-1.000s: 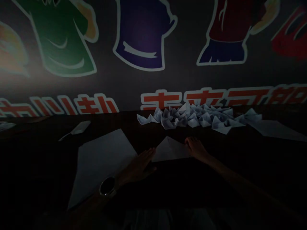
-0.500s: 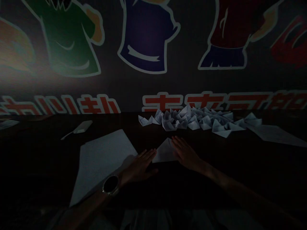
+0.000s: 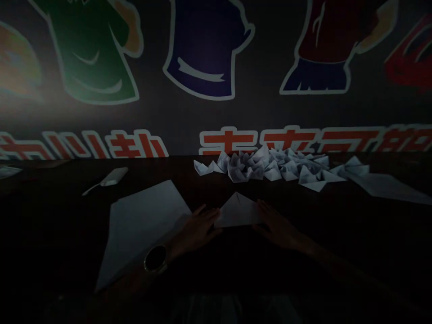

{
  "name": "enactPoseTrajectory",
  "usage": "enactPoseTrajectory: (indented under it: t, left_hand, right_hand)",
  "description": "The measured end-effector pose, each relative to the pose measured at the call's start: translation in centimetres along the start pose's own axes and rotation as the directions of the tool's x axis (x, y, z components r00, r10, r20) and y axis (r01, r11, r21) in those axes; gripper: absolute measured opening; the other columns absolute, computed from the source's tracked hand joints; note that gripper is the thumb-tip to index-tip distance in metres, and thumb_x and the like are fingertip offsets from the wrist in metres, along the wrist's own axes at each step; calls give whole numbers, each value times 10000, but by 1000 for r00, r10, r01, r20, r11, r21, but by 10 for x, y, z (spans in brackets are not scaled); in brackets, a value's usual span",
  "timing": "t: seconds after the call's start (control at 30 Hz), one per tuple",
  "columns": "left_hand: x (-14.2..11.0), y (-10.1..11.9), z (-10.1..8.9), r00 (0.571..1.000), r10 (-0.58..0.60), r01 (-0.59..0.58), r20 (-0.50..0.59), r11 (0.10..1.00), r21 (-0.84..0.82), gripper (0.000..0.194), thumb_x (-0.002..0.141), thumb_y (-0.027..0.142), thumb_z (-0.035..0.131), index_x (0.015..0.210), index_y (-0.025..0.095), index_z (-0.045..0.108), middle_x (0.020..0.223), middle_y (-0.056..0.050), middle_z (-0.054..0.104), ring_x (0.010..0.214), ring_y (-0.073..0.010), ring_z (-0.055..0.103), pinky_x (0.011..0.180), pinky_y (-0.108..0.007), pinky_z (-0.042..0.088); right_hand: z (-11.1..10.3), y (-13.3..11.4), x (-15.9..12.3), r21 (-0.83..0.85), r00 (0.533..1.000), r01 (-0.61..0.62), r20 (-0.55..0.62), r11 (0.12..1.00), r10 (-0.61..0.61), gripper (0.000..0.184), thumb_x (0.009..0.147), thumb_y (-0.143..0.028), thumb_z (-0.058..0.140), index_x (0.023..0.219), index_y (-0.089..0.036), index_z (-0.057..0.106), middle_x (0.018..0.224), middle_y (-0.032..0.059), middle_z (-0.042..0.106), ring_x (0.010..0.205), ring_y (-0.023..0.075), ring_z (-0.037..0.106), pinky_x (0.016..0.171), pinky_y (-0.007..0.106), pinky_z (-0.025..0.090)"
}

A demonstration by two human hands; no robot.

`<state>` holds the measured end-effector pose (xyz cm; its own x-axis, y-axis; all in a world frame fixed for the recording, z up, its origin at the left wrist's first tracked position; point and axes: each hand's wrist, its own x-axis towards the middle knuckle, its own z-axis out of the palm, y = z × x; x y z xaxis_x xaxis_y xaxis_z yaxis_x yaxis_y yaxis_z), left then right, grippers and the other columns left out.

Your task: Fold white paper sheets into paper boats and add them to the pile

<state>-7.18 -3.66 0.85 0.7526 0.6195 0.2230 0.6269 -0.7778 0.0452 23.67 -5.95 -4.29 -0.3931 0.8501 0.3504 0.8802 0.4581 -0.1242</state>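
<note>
Outward from the middle of the folded paper, the right hand has shifted to its right end since half a second ago; the left hand keeps its place at the left corner. Both hands are spread, fingers extended and thumbs apart, fingertips touching the paper, which lies on the dark bench between them, its peak pointing away from the person. A round watch sits on the left wrist. Beside and partly behind the left hand lies a larger sheet of white paper; farther off past it is a white object with a thin end. Beyond the right hand sits a heap of folded paper boats, with a flat sheet to its right.
</note>
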Motion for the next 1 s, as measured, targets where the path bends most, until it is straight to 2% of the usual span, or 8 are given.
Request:
enactPoseTrajectory:
  t: [0.1, 0.2, 0.3, 0.4, 0.63, 0.8, 0.93, 1.0]
  left_hand:
    - [19, 5, 1, 997, -70, 71, -28, 996, 48, 361, 897, 440, 359, 1040, 214, 601, 1114, -51, 625, 1018, -200, 565, 983, -406, 267]
    - [49, 9, -1, 987, -159, 157, 6, 976, 150, 344, 828, 465, 490, 831, 160, 649, 863, -93, 666, 830, -245, 608, 822, -397, 358]
    - [77, 5, -2, 971, -222, 209, 85, 969, 135, 338, 770, 463, 574, 739, 132, 637, 795, -125, 648, 805, -288, 607, 761, -395, 373]
    - [89, -5, 0, 966, -225, 221, 125, 974, 43, 332, 711, 471, 634, 836, 164, 606, 882, -94, 630, 843, -266, 591, 686, -325, 399]
    - [80, -26, 15, 969, -212, 238, 128, 938, -251, 403, 711, 513, 593, 943, 191, 528, 888, -34, 583, 826, -200, 546, 683, -284, 398]
    - [81, -30, 24, 960, -255, 279, 114, 883, -378, 473, 616, 477, 679, 925, 161, 510, 948, -58, 553, 841, -199, 518, 707, -291, 401]
    - [83, -31, 24, 957, -252, 287, 145, 730, -620, 502, 636, 428, 671, 1010, 141, 498, 921, -38, 587, 809, -172, 540, 676, -263, 418]
    - [85, -29, 24, 956, -254, 280, 146, 646, -710, 415, 660, 415, 650, 944, 129, 552, 882, -30, 611, 796, -171, 555, 672, -261, 429]
  right_hand:
    - [1, 2, -3, -76, 997, -66, -55, 995, 62, 716, 851, -564, 344, 1331, -33, 365, 1403, 216, 309, 1309, 307, 254, 1039, 449, 285]
    - [-7, -5, 13, -170, 989, -145, -41, 975, 140, 596, 882, -506, 319, 1188, -43, 537, 1273, 240, 482, 1209, 336, 415, 968, 462, 347]
    - [-25, -11, 38, -259, 977, -169, 82, 951, 196, 497, 897, -463, 325, 863, -115, 678, 965, 204, 654, 955, 316, 599, 822, 425, 429]
    - [-36, -3, 56, -256, 971, -176, 115, 951, 210, 402, 849, -483, 441, 809, -143, 653, 914, 163, 655, 884, 275, 614, 743, 349, 441]
    - [-18, 41, 62, 217, 918, -347, 277, 912, 283, 378, 644, -485, 655, 861, -178, 620, 818, 60, 666, 731, 202, 609, 583, 257, 420]
    - [-14, 47, 63, 462, 945, -320, 215, 828, 245, 311, 587, -461, 671, 684, -168, 638, 720, 34, 660, 710, 204, 595, 612, 274, 429]
    - [-17, 47, 67, 665, 890, -414, 150, 622, 431, 324, 540, -480, 695, 666, -184, 652, 697, 27, 679, 748, 234, 617, 667, 305, 456]
    - [-16, 47, 68, 773, 855, -420, 163, 474, 492, 395, 632, -541, 616, 792, -183, 665, 805, 55, 703, 809, 249, 635, 701, 329, 478]
